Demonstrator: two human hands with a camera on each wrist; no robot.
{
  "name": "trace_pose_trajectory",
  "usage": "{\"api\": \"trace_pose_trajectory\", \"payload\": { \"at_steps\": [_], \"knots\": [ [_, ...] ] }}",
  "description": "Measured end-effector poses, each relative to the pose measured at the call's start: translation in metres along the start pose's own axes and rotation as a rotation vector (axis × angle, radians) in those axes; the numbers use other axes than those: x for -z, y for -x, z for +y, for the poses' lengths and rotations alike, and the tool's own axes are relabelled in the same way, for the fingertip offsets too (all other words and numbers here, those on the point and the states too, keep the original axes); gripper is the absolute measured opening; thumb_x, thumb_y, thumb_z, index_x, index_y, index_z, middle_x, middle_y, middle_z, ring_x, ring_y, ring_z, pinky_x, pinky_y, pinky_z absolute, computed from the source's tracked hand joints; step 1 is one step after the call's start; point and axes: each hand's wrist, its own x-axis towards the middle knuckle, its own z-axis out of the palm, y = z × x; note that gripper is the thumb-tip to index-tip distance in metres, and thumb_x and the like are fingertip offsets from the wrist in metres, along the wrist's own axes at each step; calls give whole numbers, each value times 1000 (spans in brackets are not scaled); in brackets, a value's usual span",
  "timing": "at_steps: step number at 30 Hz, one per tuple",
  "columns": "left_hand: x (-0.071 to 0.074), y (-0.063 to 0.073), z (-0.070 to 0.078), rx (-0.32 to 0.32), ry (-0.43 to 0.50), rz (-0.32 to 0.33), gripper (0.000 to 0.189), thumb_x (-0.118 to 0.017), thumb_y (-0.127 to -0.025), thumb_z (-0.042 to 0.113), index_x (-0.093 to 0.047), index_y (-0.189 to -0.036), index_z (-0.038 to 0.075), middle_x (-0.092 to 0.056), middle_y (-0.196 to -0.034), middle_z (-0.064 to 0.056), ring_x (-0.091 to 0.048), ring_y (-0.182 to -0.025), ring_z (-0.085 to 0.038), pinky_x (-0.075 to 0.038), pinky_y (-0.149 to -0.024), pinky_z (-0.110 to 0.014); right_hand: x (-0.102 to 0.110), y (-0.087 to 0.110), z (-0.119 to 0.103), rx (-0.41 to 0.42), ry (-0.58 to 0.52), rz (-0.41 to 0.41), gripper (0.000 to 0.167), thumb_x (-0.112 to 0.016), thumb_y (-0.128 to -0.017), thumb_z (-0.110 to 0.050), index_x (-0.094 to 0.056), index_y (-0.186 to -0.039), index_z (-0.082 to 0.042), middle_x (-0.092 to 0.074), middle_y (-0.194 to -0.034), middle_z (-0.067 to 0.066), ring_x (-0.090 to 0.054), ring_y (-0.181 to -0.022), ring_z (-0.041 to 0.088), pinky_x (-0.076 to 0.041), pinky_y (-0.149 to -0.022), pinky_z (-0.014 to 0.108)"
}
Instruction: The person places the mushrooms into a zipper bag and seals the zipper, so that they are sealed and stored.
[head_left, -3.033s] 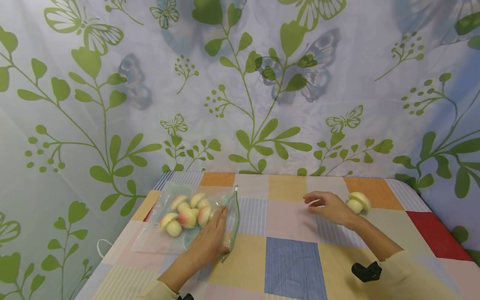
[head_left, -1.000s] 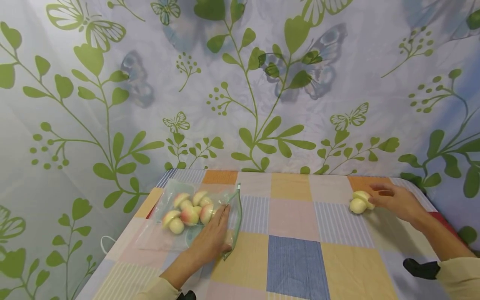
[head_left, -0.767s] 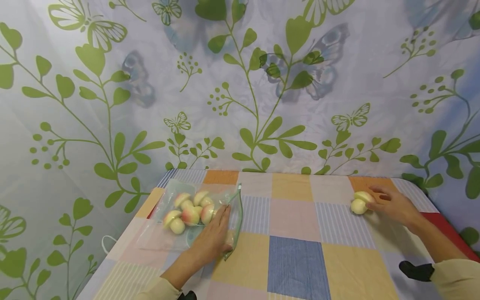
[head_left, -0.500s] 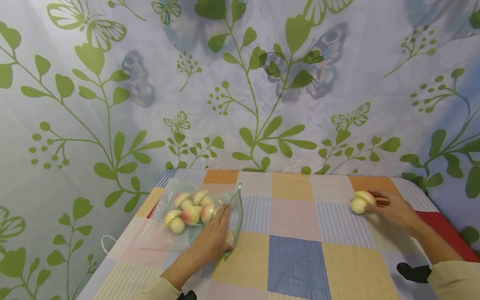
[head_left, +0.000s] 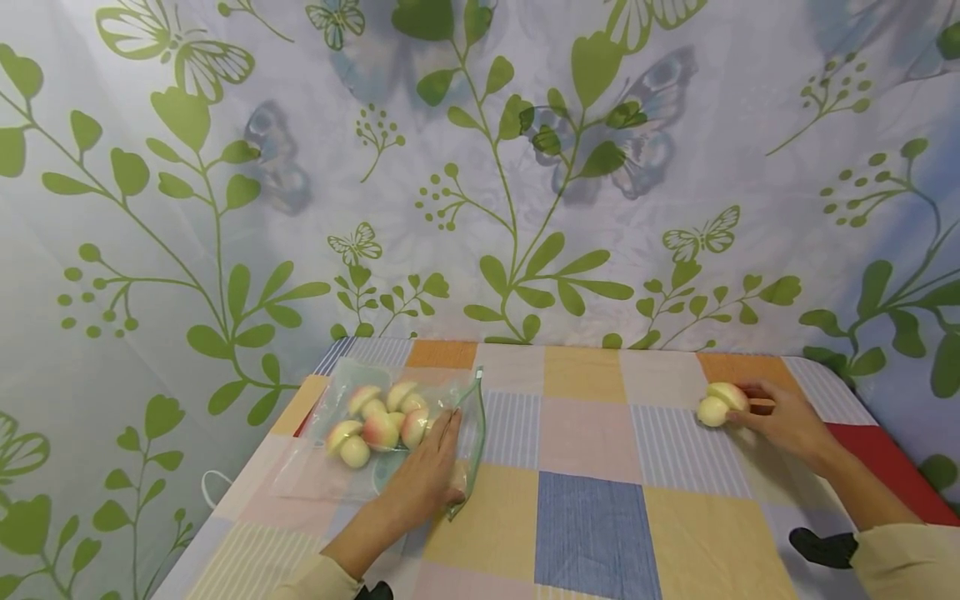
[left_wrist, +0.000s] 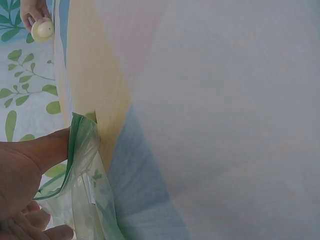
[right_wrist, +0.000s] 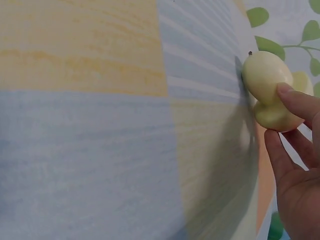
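On the right of the table, my right hand (head_left: 783,423) pinches a pale yellow toy mushroom (head_left: 714,410) by its pink-tinged cap. The right wrist view shows my thumb on one side of this mushroom (right_wrist: 265,77) and fingertips on the other, its rounded stem pointing away. At the left lies a clear zip bag (head_left: 307,479) with a green closure along its right edge. Several similar mushrooms (head_left: 381,431) are inside it. My left hand (head_left: 422,475) lies over the bag near its mouth, fingers extended. In the left wrist view, my thumb hooks behind the green zip edge (left_wrist: 75,130).
A patchwork cloth (head_left: 592,533) covers the table. Behind it hangs a leaf-and-butterfly curtain (head_left: 525,167). A white cable loop (head_left: 212,487) shows beyond the left table edge. Dark wrist straps (head_left: 822,548) sit at both sleeves.
My right hand has moved right from mid-table, round past the lone mushroom, and now pinches its cap. The mushroom has shifted slightly left in the last half second. My left hand stays on the bag.
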Motion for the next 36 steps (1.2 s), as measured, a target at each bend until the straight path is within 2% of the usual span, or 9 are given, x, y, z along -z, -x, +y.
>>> {"api": "trace_pose_trajectory", "payload": {
  "at_steps": [10,21,26,31,36],
  "knots": [
    [0,0,0,-2,5,4,120,-97,-70,18,-20,-158,-12,-29,-158,-33,-44,-139,-43,-45,-108,-47,0,-1,-11,49,10,5,71,-78,-94,-34,-48,-142,10,-53,-136,36,-57,-118,56,-46,-72,10],
    [1,-1,1,-11,0,9,121,-97,-70,18,-20,-157,-12,-30,-157,-34,-45,-137,-43,-46,-107,-47,-10,-7,-31,100,-51,-4,68,-79,-94,-30,-51,-142,9,-55,-135,33,-59,-117,53,-51,-74,12],
    [0,-1,1,-9,-6,11,121,-97,-69,18,-21,-157,-12,-31,-157,-34,-45,-137,-43,-46,-107,-47,-15,-8,-40,83,-29,-24,73,-79,-94,-38,-50,-144,6,-55,-138,31,-58,-120,51,-53,-75,18],
    [0,-1,0,-1,-14,4,121,-97,-70,18,-20,-158,-12,-30,-158,-33,-45,-137,-42,-46,-108,-46,-20,-8,-50,99,-44,-39,70,-79,-93,-37,-52,-143,4,-56,-137,30,-59,-120,52,-59,-78,29],
    [-1,-1,-1,-4,-13,7,121,-97,-70,19,-20,-158,-12,-31,-157,-33,-46,-137,-42,-45,-108,-46,-25,-9,-58,116,-68,-46,68,-81,-92,-33,-53,-141,4,-58,-135,28,-60,-118,51,-56,-77,22]
  ]
}}
